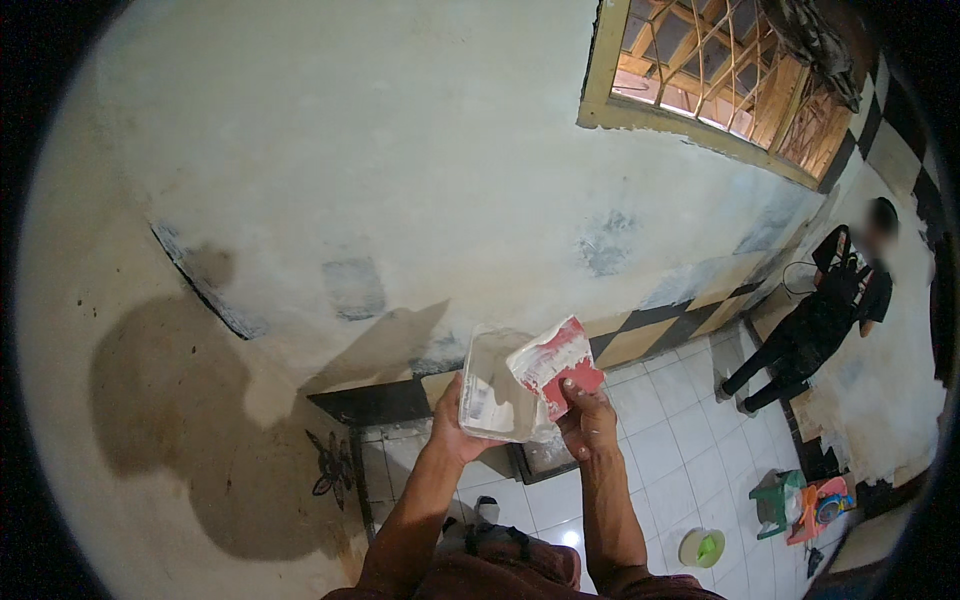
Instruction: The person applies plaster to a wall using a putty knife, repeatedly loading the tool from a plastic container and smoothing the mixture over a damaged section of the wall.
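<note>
My left hand [455, 428] is wrapped round the side of a clear rectangular plastic tub [484, 372] whose inside is smeared with whitish filler paste. In my right hand [590, 424] is a red putty spreader [562, 366], with the thumb lying on its face. White paste coats much of the spreader's upper part and edge. Its left corner overlaps the right rim of the tub; whether they touch I cannot tell. Both hands are held out before the patched, pale wall [420, 170].
A yellow-framed window with a grille [700, 65] is at the upper right. A person in dark clothes [835, 310] stands at right on the white tiled floor [660, 440]. Green stool [777, 503], orange stool [820, 508] and pale green bucket [690, 548] stand lower right. A dark-edged block [548, 457] lies below my hands.
</note>
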